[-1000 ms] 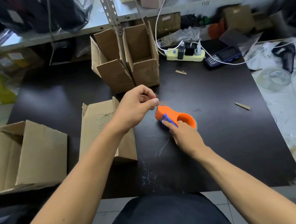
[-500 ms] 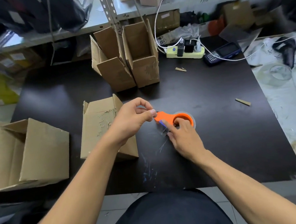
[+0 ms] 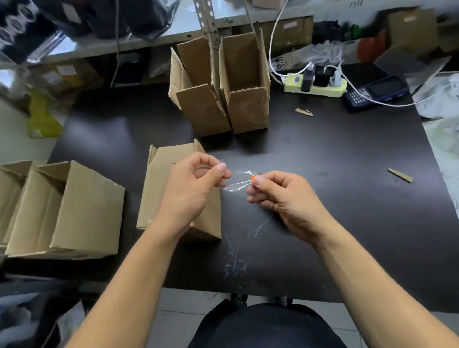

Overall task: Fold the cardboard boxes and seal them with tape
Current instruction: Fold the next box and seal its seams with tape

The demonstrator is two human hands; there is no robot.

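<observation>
At the centre of the frame, your left hand [image 3: 190,193] pinches one end of a crumpled strip of clear tape [image 3: 237,183] between thumb and forefinger, and your right hand [image 3: 284,200], fingers curled, pinches the other end, with a sliver of the orange tape dispenser [image 3: 253,176] showing above its fingertips. Just left of your hands, a folded brown cardboard box [image 3: 166,178] lies on the black table [image 3: 346,192]; two upright open boxes [image 3: 222,92] stand above.
</observation>
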